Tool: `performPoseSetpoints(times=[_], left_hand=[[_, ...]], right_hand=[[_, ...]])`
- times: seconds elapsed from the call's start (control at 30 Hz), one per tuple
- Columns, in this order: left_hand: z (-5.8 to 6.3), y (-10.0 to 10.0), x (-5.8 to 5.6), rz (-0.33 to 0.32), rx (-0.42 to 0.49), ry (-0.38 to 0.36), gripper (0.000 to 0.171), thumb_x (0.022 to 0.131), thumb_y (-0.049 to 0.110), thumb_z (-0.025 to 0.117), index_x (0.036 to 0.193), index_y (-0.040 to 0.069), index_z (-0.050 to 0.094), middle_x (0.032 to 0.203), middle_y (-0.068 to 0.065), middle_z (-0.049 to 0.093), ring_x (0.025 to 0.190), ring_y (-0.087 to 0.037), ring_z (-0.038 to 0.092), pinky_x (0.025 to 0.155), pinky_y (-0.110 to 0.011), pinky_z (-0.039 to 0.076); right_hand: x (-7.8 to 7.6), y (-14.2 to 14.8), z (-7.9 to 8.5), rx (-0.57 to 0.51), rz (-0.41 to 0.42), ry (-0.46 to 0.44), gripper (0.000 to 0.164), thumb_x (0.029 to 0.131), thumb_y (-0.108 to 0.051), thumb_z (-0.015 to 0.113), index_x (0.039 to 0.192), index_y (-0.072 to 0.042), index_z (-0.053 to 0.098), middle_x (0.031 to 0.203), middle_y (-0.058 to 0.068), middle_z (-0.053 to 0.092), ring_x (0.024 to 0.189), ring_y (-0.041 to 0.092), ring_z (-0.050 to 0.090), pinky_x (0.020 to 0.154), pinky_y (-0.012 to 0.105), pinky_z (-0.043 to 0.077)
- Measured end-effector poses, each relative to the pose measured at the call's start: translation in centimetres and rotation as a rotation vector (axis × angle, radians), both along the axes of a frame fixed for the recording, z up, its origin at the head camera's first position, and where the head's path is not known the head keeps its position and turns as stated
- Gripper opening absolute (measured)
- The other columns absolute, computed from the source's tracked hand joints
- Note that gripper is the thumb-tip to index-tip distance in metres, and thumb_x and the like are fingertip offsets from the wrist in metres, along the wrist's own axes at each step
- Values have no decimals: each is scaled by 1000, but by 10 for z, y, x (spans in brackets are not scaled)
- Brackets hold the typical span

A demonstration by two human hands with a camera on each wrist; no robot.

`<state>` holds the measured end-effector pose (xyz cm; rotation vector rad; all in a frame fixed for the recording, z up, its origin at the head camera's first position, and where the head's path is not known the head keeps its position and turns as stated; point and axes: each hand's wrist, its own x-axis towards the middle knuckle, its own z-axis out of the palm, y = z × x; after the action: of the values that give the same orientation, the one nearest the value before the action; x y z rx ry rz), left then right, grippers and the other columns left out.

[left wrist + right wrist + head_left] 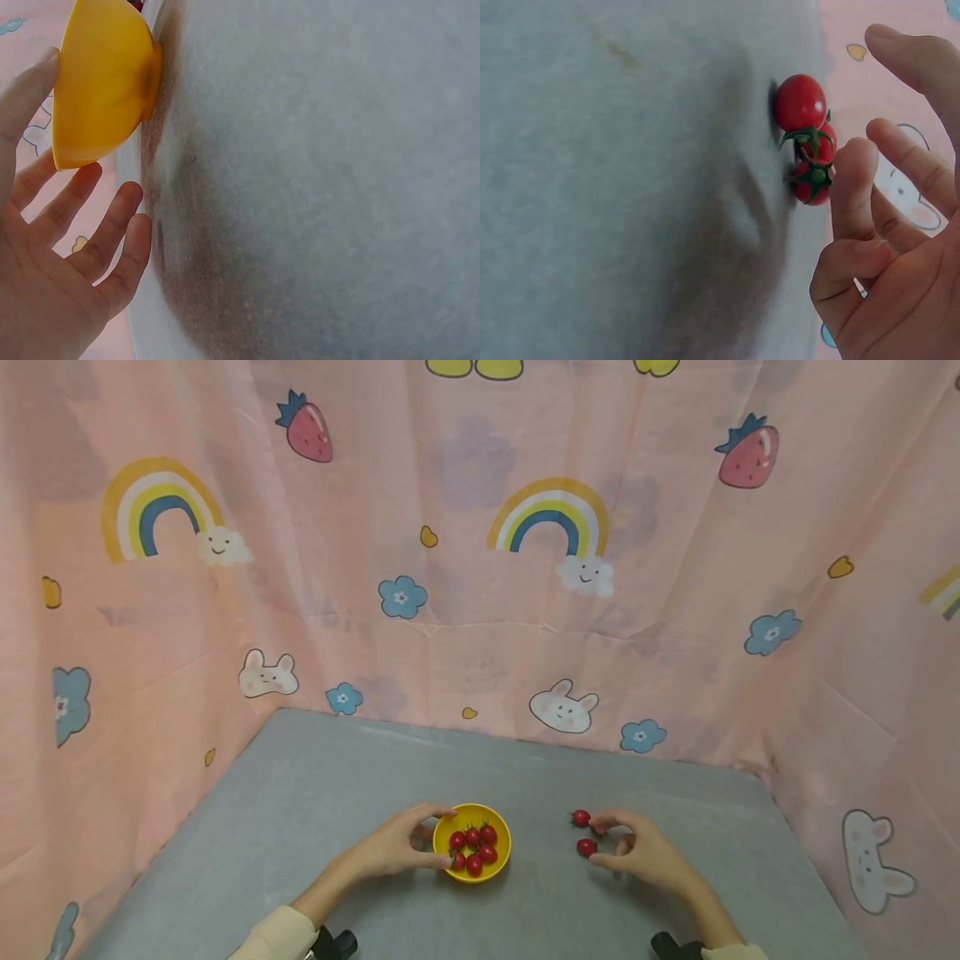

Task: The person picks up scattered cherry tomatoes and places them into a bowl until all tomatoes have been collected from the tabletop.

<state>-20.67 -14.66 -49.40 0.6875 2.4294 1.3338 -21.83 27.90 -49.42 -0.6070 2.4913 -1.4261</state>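
A yellow bowl [501, 865] with several cherry tomatoes [474, 865] in it stands on the table. My left hand [397, 843] holds the bowl's left side, thumb on the near rim and index finger at the far rim; its other fingers spread apart below the bowl [105, 82] in the left wrist view. To the right, three loose cherry tomatoes [800, 103] with green stems lie close together. Over them reaches my right hand [645, 856], thumb and index finger parted around the group. One tomato is partly hidden behind those fingers in the head view.
The grey table [360, 768] extends behind and to both sides of the bowl. A pink printed curtain [480, 635] hangs along its back and sides. Dark wrist devices [333, 943] sit at both sleeves.
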Motion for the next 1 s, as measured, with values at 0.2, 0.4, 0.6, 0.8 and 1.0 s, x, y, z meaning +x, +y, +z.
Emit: performPoseSetpoints(times=[0.2, 0.4, 0.6, 0.8, 1.0], left_hand=[[0, 0, 1, 5, -6, 1, 64, 88, 33, 82, 144, 16, 54, 143, -6, 52, 110, -23, 60, 88, -37, 54], [-1, 0, 0, 4, -9, 5, 64, 89, 33, 82, 143, 16, 55, 143, -6, 52, 108, -22, 60, 87, -38, 55], [0, 0, 0, 2, -12, 4, 64, 89, 34, 82, 144, 16, 55, 143, -5, 52, 109, -22, 60, 87, -38, 55], [1, 0, 0, 1, -15, 8, 64, 89, 35, 81, 144, 15, 55, 143, -7, 52, 110, -24, 60, 88, -39, 54], [0, 0, 0, -3, -10, 1, 64, 89, 35, 82, 144, 16, 55, 143, -6, 52, 110, -23, 61, 88, -37, 54]], right_hand=[[3, -2, -2, 50, -15, -8, 51, 84, -18, 86, 125, 2, 62, 113, 16, 61, 51, 11, 47, 46, 27, 44], [3, -7, -6, 174, -71, 54, 44, 80, -24, 89, 115, -6, 69, 109, 6, 63, 64, 16, 52, 54, 28, 46], [1, -13, -10, 233, -107, 94, 36, 78, -22, 91, 108, -11, 73, 101, 0, 65, 78, 21, 53, 61, 30, 46], [-1, -18, -14, 264, -153, 173, 26, 77, -18, 91, 97, -14, 75, 92, -4, 64, 77, 18, 55, 62, 30, 46], [-1, -18, -16, 255, -161, 175, 23, 78, -15, 89, 96, -14, 74, 91, -3, 63, 72, 16, 53, 59, 30, 46]])
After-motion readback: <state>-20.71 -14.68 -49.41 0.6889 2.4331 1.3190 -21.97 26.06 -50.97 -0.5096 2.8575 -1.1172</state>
